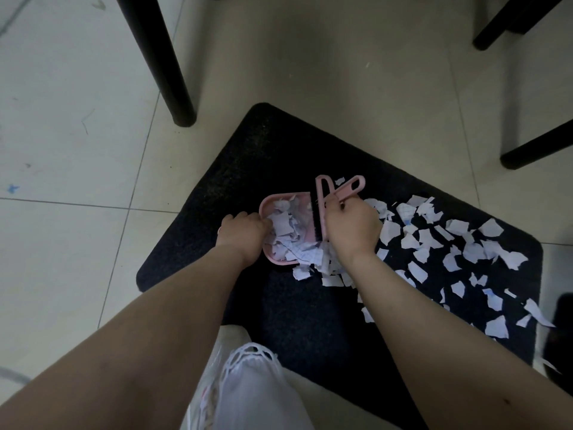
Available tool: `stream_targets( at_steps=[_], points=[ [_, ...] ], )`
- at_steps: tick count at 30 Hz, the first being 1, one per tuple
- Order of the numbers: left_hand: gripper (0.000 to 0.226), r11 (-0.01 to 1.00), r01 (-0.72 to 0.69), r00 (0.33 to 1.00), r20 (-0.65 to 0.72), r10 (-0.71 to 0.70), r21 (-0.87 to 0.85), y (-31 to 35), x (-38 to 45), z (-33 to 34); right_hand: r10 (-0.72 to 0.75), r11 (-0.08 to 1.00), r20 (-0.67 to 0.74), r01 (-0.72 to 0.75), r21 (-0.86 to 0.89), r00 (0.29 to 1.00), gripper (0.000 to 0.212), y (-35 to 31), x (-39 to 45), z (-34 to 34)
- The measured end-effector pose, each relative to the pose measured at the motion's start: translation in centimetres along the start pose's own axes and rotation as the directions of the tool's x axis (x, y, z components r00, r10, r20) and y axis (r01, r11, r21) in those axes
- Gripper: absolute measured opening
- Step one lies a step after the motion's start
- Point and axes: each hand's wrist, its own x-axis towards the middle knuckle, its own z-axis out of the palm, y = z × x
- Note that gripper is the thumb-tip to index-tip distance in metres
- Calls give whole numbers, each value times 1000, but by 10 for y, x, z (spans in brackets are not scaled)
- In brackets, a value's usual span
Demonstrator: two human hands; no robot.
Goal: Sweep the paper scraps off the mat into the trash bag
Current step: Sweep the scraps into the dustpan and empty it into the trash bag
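Note:
A black mat (235,181) lies on the tiled floor. A pink dustpan (269,203) sits on it, heaped with white paper scraps (285,228). My left hand (243,232) grips the dustpan's left side. My right hand (352,226) holds a pink hand brush (322,206) whose black bristles press against the pile at the pan's mouth. Several more scraps (459,246) are strewn over the right half of the mat. A white plastic trash bag (248,389) lies at the bottom centre, between my forearms.
Black furniture legs stand at the upper left (161,66) and at the upper right (536,147). A dark object (561,324) sits at the mat's right edge. Pale floor tiles surround the mat.

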Motion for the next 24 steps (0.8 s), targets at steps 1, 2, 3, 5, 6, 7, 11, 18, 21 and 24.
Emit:
stream_targets(
  at_steps=[1,2,3,5,6,7,11,18,21,24],
  points=[
    [39,1000,-3,1000,-2,3,0,-1,-1,-2,-2,1000,-8,2,19,1000,43,-1,0,-4],
    [40,1000,-10,1000,-8,10,-1,-1,-2,-6,-7,999,-12,7,34,1000,43,-3,0,-8],
    [39,1000,-18,1000,-12,18,-3,-2,-3,-9,-12,999,-13,13,44,1000,42,-5,0,-12],
    [39,999,-36,999,-23,36,-15,-2,-5,-19,-23,998,-16,24,54,1000,41,-9,-1,-22],
    [38,999,-46,998,-32,45,-25,-2,-7,-26,-29,998,-21,30,63,999,41,-11,-2,-29],
    [38,998,-57,998,-44,55,-34,-1,-7,-32,-34,997,-27,36,71,999,42,-13,-3,-35],
    [38,992,-122,987,-114,117,-40,7,-11,-68,-61,993,-76,68,93,995,42,-22,-7,-69],
    [30,978,-210,963,-174,206,-7,35,-18,-149,-130,981,-199,155,114,971,46,-42,-9,-157],
    [32,968,-246,952,-176,250,40,55,-27,-192,-144,970,-245,185,157,959,44,-51,-10,-207],
    [28,955,-292,937,-181,297,56,84,-38,-231,-109,966,-300,172,194,948,41,-51,-10,-254]
  ],
)
